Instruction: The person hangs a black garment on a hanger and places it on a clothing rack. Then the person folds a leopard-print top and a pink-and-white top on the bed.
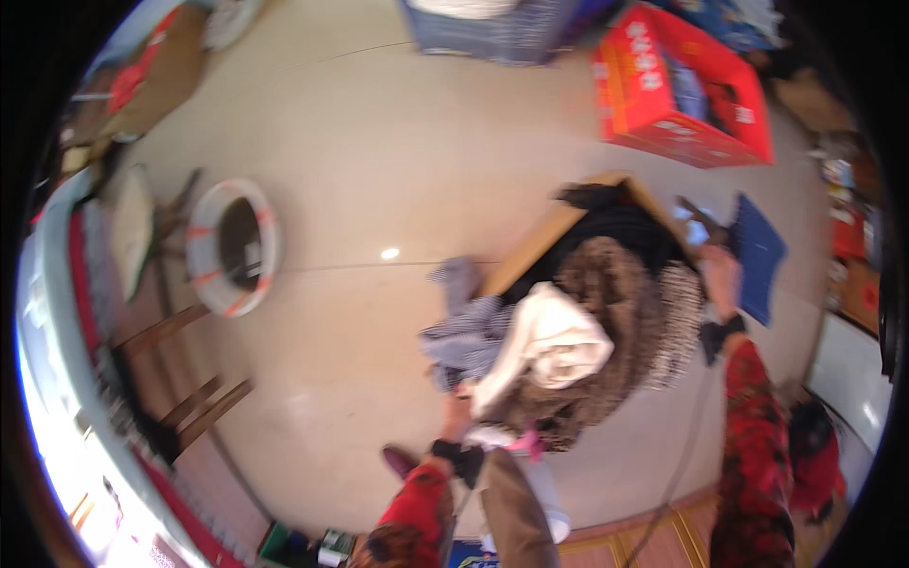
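though left hand [456, 412] touches striped cloth [471, 339] and right hand [722, 279] the box [538, 244], grip can't be told.

Two bare hands show: one left hand [456, 413] and one right hand [721, 276]. There are two dark wristbands, one per wrist, and two red-and-black patterned sleeves [753, 440]. At least two open cardboard boxes stand on the floor: one bright red box [630, 95] and one brown box [532, 246]. The fabrics at the brown one include one cream-white bundle [561, 333], one brown fuzzy piece [606, 279] and one speckled beige knit [677, 317]; the black fabric [625, 225] and grey striped fabric [471, 333] overlap too much to count. One round white bucket with orange stripes [202, 251] and one dark red shoe [400, 461] appear.
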Available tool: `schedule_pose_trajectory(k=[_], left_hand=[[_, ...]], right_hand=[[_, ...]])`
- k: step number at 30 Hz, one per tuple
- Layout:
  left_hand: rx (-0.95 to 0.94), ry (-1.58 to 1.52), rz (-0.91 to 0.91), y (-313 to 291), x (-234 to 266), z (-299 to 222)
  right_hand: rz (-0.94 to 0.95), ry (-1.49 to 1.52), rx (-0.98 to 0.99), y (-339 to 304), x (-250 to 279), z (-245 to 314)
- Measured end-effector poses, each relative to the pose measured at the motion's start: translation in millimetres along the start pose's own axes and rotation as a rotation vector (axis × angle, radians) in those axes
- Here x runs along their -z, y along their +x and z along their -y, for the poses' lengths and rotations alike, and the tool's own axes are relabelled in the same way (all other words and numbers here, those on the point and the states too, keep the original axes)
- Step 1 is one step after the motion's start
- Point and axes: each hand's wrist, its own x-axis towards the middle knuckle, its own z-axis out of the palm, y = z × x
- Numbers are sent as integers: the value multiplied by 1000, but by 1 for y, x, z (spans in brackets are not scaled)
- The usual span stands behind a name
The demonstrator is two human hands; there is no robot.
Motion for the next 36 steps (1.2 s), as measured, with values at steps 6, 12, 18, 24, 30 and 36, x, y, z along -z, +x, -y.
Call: schedule_pose_trajectory(k=[6,12,18,24,30,36], left_hand=[[-117,34,-27,-10,-6,-9],[-26,128,-23,-4,-6,-12],[29,224,-35,-10,-7,-24],[9,119,-26,-21,-6,-38],[-31,201,-27,-19,-13,-38],[-62,119,-39,-13,-22,-33]], right_hand=[[28,-221,-494,-75,-27,-107],[178,-113,-250,-82,-19,-128],[180,-400,-319,-82,-45,-120],[362,-626,-160,-89,-68,-144],[401,-518,46,-156,-44,-112],[686,-311,-120,-238,-30,-55]])
